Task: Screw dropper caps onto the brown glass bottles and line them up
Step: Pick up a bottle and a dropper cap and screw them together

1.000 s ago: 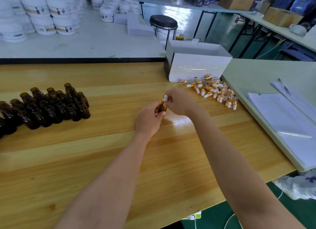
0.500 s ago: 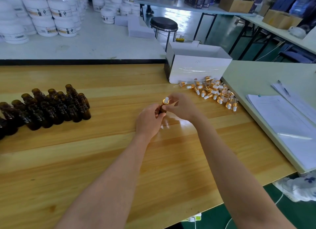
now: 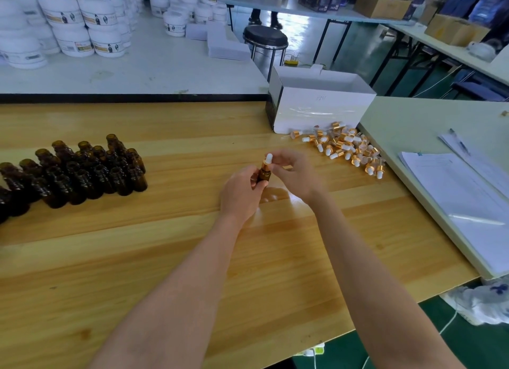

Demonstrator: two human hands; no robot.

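Observation:
My left hand [image 3: 242, 195] grips a small brown glass bottle [image 3: 264, 174] upright above the middle of the wooden table [image 3: 165, 258]. A gold dropper cap [image 3: 267, 160] with a white bulb sits on the bottle's neck. My right hand [image 3: 296, 176] is beside the cap, its fingers spread and a little off it. Several uncapped brown bottles [image 3: 82, 170] stand in a cluster at the left. A heap of gold and white dropper caps [image 3: 347, 148] lies at the right, by the table edge.
An open white box [image 3: 319, 104] stands behind the cap heap. To the right a pale green table [image 3: 413, 126] carries papers [image 3: 468, 198] and a pen. Behind the wooden table are white jars [image 3: 68, 24] and a black stool [image 3: 265, 36].
My right hand's fingers, closed on the cap a second ago, have opened and drawn slightly off it. The bottle has come more upright in my left hand.

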